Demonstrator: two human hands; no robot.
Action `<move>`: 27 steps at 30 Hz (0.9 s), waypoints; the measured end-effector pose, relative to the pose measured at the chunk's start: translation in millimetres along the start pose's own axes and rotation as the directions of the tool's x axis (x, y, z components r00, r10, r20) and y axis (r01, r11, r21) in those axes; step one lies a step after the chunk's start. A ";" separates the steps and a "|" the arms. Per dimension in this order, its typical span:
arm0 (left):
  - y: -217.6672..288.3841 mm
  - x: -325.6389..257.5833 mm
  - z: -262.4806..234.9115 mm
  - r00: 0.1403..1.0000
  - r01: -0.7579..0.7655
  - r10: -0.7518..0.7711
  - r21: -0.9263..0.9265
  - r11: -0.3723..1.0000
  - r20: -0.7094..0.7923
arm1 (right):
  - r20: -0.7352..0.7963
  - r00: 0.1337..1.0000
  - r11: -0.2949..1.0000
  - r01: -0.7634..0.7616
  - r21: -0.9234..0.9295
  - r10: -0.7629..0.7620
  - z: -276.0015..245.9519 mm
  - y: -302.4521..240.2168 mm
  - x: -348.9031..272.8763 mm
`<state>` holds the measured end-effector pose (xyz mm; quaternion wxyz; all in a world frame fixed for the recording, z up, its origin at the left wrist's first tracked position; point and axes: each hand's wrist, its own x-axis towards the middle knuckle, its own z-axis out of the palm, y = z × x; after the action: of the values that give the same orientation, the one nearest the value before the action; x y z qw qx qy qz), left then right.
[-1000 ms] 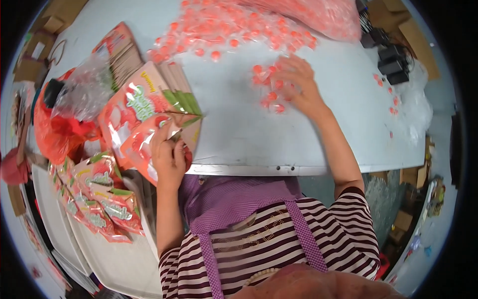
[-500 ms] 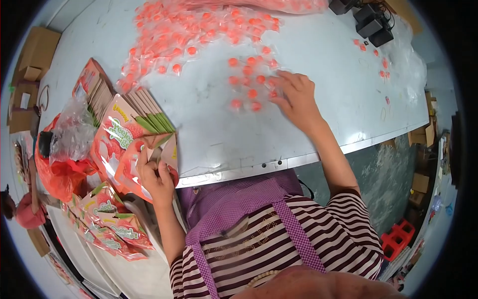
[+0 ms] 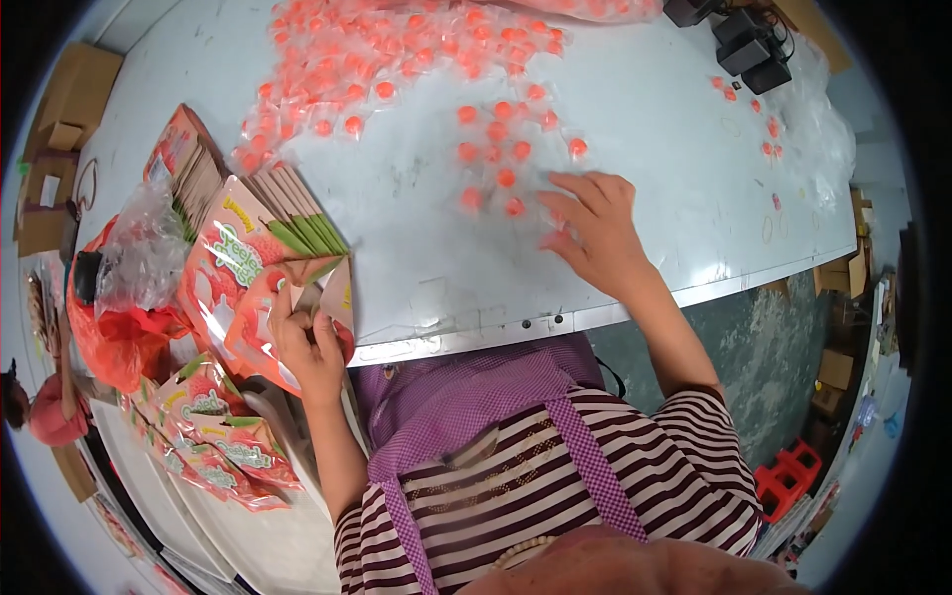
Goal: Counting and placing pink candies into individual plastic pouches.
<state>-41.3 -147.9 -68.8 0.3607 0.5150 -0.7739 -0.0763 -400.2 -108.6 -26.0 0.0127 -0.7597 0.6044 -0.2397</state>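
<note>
My left hand [image 3: 309,342] grips an open pink-and-red printed pouch [image 3: 256,322] at the table's left front edge. The pouch's mouth gapes beside my fingers. To the right, my right hand [image 3: 602,230] is just above the table, fingers and thumb curled around reddish, clear-wrapped candy, slightly blurred; how many pieces it holds I cannot tell. Just left of it lies a small loose group of round red candies [image 3: 506,178] in clear wrappers. One single candy [image 3: 577,148] rests beyond my fingertips.
A large heap of wrapped candies [image 3: 362,59] covers the far left of the table [image 3: 416,248]. Upright pouches [image 3: 297,213] stand in a row beside my left hand. Filled pouches [image 3: 233,446] sit in a white tray [image 3: 288,555]. Black boxes [image 3: 744,45] stand far right.
My right hand has drawn back toward me from the small group, with reddish candy at its fingers. One candy now lies apart beyond it. My left hand still grips the pouch.
</note>
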 end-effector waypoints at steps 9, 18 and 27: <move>7.2 1.4 0.4 0.994 0.102 -0.104 -0.082 0.991 -0.020 | 0.054 0.998 0.997 0.010 0.075 -0.014 36.9 -2.2 8.1; 3.0 0.3 1.0 0.999 0.046 -0.046 -0.026 0.999 -0.002 | 0.050 0.996 0.997 0.075 0.008 -0.075 37.3 -27.2 52.0; 4.7 -0.5 0.3 0.997 0.075 -0.076 -0.045 0.996 -0.008 | 0.043 0.997 0.994 0.067 -0.082 -0.064 34.7 -18.3 48.1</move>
<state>-44.8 -145.4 -66.9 0.3725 0.5362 -0.7502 -0.1046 -362.9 -157.5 -34.3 -0.0147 -0.7837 0.5881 -0.1994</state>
